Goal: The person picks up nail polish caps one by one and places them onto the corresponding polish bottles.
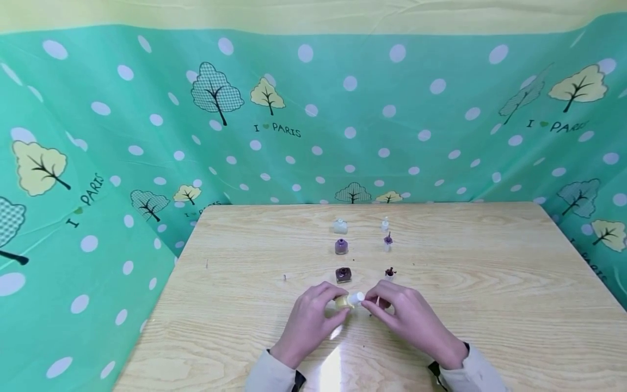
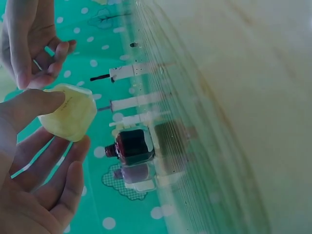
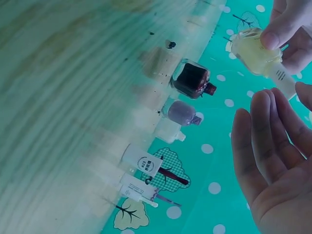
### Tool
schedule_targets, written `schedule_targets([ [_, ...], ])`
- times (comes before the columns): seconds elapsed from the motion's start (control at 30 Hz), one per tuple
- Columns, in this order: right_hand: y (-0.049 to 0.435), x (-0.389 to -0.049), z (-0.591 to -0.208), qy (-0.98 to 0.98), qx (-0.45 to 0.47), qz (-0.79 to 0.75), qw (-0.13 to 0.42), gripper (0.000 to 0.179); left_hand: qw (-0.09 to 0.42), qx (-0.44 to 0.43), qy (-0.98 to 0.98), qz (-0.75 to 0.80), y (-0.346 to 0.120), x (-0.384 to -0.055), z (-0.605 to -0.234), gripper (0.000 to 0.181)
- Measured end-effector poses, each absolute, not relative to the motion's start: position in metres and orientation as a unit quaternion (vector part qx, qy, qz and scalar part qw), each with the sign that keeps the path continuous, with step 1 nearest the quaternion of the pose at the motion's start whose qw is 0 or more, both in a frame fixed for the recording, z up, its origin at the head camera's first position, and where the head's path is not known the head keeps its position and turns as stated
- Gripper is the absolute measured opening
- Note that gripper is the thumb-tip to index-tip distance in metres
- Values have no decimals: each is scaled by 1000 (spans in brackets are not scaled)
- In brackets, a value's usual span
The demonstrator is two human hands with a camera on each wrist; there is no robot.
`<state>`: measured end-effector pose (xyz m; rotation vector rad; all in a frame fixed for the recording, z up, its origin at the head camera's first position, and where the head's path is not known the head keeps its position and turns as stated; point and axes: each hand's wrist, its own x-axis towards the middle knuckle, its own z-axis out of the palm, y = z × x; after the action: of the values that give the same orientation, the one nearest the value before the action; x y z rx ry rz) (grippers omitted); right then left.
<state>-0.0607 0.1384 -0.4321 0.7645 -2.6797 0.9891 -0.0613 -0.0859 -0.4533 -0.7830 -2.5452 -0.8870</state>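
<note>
My left hand (image 1: 311, 321) holds a bottle of pale yellow nail polish (image 2: 73, 114) above the table, thumb on one side and fingers on the other. The bottle is tilted, its white cap (image 1: 356, 298) pointing right. Right beside the cap's end is my right hand (image 1: 411, 321), its fingers (image 3: 261, 126) fairly straight. The cap shows almost whole, and whether the fingertips touch it is hard to tell. Beyond the hands stand uncapped bottles: dark red (image 1: 344, 275), purple (image 1: 341, 246) and whitish (image 1: 340, 226).
To the right of the bottles, caps stand brush up: one with a dark brush (image 1: 389, 273), one purple (image 1: 388, 241) and one white (image 1: 385, 224). Small dark specks dot the wooden table (image 1: 235, 316). A green dotted curtain (image 1: 313, 136) hangs behind and at the sides.
</note>
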Motion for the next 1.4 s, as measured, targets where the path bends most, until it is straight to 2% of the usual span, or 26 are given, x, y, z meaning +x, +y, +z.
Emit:
schedule_targets([
  [0.17,142,-61,-435,-903,259,332,80,6,150,-279,-896,-310,-86,-61,-453,31],
  [0.63,152,-61,-447,-909,270,315,49,8,39,-258,-913,-314,-88,-64,-457,25],
  [0.9,155,-61,-450,-909,274,311,30,13,9,-258,-916,-308,-88,-65,-460,24],
  [1.4,156,-62,-450,-916,279,286,22,20,3,-265,-924,-276,-87,-66,-463,26],
])
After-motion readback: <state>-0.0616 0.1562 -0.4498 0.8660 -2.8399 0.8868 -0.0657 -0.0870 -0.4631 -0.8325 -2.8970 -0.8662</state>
